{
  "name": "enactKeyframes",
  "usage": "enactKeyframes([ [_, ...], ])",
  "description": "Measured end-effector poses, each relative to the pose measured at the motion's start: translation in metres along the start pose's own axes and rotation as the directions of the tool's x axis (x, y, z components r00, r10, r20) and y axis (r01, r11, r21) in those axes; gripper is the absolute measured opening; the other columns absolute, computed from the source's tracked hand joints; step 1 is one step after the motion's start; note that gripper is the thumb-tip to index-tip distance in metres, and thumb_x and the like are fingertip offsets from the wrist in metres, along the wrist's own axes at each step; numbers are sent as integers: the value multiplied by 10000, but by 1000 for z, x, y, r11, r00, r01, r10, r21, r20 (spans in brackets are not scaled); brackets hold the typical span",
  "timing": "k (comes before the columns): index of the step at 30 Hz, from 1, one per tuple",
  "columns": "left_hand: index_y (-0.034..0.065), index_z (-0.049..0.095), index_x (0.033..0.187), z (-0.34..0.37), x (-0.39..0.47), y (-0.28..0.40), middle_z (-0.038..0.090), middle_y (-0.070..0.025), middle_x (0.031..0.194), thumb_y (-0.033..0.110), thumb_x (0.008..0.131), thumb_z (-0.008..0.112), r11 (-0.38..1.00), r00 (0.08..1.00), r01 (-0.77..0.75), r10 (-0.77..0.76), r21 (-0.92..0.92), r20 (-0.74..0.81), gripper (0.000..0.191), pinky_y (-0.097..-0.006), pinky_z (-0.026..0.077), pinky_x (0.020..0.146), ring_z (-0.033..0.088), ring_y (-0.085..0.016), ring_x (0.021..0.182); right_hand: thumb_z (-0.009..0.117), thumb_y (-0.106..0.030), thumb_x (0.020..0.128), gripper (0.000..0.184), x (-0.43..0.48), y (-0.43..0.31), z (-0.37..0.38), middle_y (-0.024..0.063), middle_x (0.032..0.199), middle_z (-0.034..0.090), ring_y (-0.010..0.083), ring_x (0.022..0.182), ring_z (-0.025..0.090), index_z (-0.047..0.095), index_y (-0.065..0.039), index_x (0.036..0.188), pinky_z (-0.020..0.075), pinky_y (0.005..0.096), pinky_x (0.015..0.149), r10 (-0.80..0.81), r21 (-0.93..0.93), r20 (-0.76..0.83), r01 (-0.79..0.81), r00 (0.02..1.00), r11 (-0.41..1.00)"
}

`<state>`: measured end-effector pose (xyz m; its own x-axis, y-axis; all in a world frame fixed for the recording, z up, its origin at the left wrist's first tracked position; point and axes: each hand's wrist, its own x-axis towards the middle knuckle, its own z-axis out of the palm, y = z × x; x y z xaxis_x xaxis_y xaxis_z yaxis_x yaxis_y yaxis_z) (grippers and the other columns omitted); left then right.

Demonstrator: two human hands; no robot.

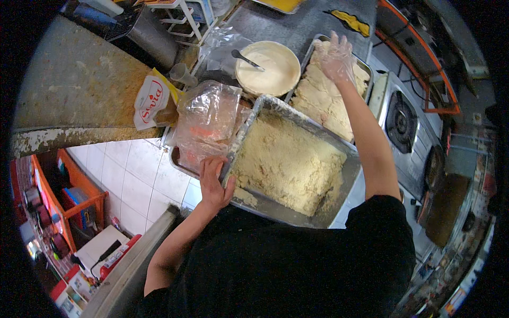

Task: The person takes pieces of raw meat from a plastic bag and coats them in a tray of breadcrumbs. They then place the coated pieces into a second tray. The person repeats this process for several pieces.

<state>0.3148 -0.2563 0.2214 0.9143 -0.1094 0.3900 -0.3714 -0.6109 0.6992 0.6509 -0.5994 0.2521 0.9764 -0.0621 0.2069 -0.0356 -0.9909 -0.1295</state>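
Observation:
My left hand (213,183) is bare and grips the left rim of a deep metal tray (341,206), its thumb on the inner side. A thick slab of pale, crumb-covered dough (286,163) lies in this tray. My right hand (337,59) wears a clear plastic glove and rests, fingers apart, at the far end of a second metal tray (370,75). Pale, uneven dough (324,105) covers that tray, with a few darker spots showing. Between the hands, farther off, stands a round bowl of creamy white mixture (274,65) with a dark-handled utensil (247,59) in it.
Left of the deep tray is a clear plastic bag (206,115) over a tray. Beside it stand a printed pouch (153,101) and a clear plastic cup (183,73). A gas stove (401,119) is at the right. A yellow cloth (350,22) lies at the back.

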Motion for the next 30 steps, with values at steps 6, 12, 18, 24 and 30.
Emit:
enactKeyframes([
  [6,-8,505,1290,-4,-2,-4,584,-197,1188,165,839,716,999,998,-32,30,30,47,527,-511,393,993,521,-409,1089,628,-480,946,487,-167,-35,-95,236,1193,690,387,1145,645,681,-113,1263,475,510,1035,-86,237,466,-30,881,971],
  [12,7,513,1308,-8,0,-4,578,-202,1196,178,858,726,998,996,-56,58,-33,63,527,-505,394,984,515,-411,1097,592,-599,949,719,-286,-15,-27,227,1158,682,361,1165,599,572,-15,1370,469,481,1019,-210,-165,271,260,939,951],
  [18,16,510,1316,-8,-2,-5,563,-205,1222,178,863,730,994,996,-71,75,-80,49,529,-518,401,975,512,-420,1112,655,-707,846,933,-249,4,-29,241,1385,585,374,1271,549,508,-9,1448,419,482,1104,-131,74,814,122,566,990],
  [24,33,487,1337,-7,-1,-8,562,-196,1231,191,871,728,989,992,-114,118,-93,41,548,-523,401,971,516,-419,1117,721,-646,825,815,-245,-8,-49,192,1356,626,373,1249,571,570,-129,1437,433,463,1092,-217,127,795,194,566,973],
  [30,38,489,1328,-10,0,-7,562,-194,1226,191,875,722,987,991,-105,114,-126,72,531,-523,399,969,520,-413,1117,794,-505,795,682,-265,-10,-43,191,1229,677,390,1164,600,629,-140,1347,453,468,1047,-238,175,724,162,648,971],
])
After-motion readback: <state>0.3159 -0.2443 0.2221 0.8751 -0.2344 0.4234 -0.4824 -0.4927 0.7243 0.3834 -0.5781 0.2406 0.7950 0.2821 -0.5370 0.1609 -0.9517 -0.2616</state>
